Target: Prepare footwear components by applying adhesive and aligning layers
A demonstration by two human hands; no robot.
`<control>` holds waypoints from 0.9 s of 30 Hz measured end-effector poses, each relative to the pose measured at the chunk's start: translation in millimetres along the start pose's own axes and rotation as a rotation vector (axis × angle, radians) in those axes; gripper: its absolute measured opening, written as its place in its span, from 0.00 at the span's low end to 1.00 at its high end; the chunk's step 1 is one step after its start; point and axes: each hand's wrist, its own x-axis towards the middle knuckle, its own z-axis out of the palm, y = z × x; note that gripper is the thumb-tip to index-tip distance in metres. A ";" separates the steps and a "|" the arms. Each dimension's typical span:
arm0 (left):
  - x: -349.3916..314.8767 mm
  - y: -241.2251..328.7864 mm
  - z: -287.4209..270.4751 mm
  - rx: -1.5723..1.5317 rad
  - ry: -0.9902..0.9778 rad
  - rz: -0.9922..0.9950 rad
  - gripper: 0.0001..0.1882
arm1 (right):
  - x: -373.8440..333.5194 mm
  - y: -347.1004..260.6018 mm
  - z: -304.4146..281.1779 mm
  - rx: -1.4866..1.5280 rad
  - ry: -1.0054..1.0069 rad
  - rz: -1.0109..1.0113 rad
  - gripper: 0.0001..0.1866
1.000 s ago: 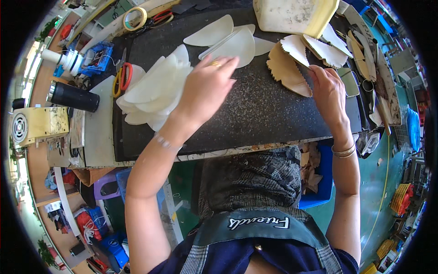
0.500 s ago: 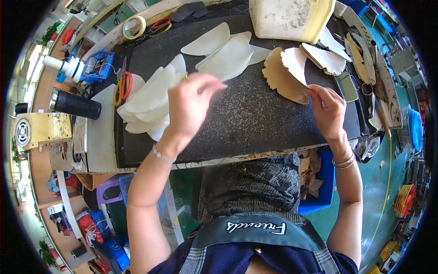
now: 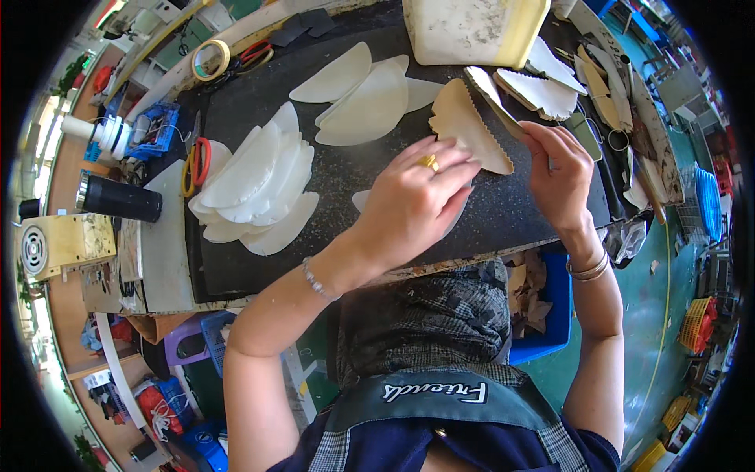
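My right hand (image 3: 560, 167) pinches the near tip of a pale half-moon piece with a scalloped edge (image 3: 492, 98), seen almost edge-on. Beside it, a tan scalloped half-moon piece (image 3: 464, 122) lies on the black work mat (image 3: 267, 75). My left hand (image 3: 417, 197), fingers stretched toward the right, reaches to the tan piece's near edge. Under that hand, partly hidden, is a smooth white half-moon piece (image 3: 361, 200). More such white pieces (image 3: 263, 173) overlap in a pile at left, and another few white pieces (image 3: 370, 102) lie farther back.
A stained white container (image 3: 476, 31) stands at the back. Right of it lie more scalloped pieces (image 3: 543, 94) and hand tools (image 3: 617, 140). Scissors (image 3: 197, 165), a black flask (image 3: 118, 197) and a tape roll (image 3: 211, 60) sit at left. A blue bin of scraps (image 3: 550, 315) is below the bench.
My left hand has moved right, from the white pile to beside the tan piece. A white piece now shows beneath it. The piece in my right hand has tilted edge-on, apart from the tan one.
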 end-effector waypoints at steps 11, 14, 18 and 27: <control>7.9 -6.9 9.7 0.031 0.019 -0.117 0.10 | -9.5 18.9 -25.2 -0.404 -0.254 0.018 0.22; -3.0 8.0 -1.1 -0.002 -0.036 -0.146 0.11 | -8.2 -1.8 -15.6 -0.108 -0.273 -0.008 0.25; -39.4 27.0 -6.9 0.004 -0.194 -0.200 0.13 | -6.4 6.7 4.5 -0.051 -0.344 -0.036 0.22; -52.8 34.5 -22.6 -0.060 -0.104 -0.194 0.14 | 2.3 11.0 15.6 -0.233 -0.045 -0.187 0.14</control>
